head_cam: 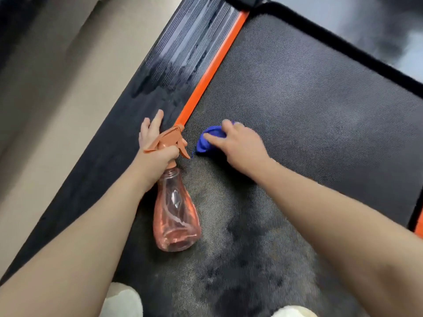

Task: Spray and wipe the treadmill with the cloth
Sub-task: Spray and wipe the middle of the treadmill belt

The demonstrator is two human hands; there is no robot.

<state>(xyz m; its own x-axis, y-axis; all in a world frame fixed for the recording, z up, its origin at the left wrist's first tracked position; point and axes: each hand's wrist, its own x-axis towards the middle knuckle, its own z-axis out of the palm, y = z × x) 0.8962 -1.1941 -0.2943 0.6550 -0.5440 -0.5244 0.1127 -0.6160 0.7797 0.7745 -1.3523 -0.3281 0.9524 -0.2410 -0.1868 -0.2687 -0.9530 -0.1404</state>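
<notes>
Pressing the blue cloth (209, 139) onto the treadmill belt (309, 106), right hand (238, 143) grips it; left hand (158, 145) holds the spray bottle (175, 211)

Bare treadmill belt (309, 92) is lying open ahead and to the right; the spray bottle (175, 216) is blocking the near left strip, the left hand (158, 145) is occupying the ribbed side rail (183, 53), and the orange edge strip (212, 69) is bounding the belt
</notes>
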